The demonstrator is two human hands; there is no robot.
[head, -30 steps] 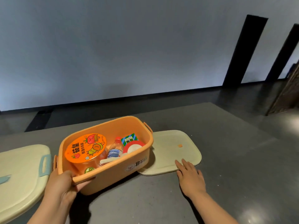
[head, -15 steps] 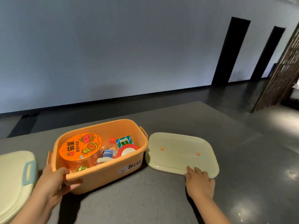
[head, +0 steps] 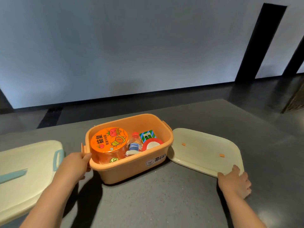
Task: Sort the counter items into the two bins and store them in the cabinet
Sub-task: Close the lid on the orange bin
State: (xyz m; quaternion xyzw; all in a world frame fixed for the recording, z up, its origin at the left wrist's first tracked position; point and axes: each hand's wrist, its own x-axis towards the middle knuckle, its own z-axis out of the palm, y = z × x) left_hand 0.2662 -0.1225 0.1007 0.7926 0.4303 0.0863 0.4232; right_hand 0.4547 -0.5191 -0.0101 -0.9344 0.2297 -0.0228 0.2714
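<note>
Place: probably a bare indoor hall or studio, hard to say which
Wall: broad plain pale grey wall [head: 115, 46] across the upper frame
Openings: tall dark slots [head: 259, 41], upper right
Floor: glossy dark floor [head: 246, 91]
Worktop: smooth dark grey counter [head: 164, 203], lower frame

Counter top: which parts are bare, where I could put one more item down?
The counter is bare in front, between the left hand and the right hand, below the orange bin. Also bare behind the loose lid, toward the far edge. Crowded: the bin's inside, and the left side, taken by the closed bin.
</note>
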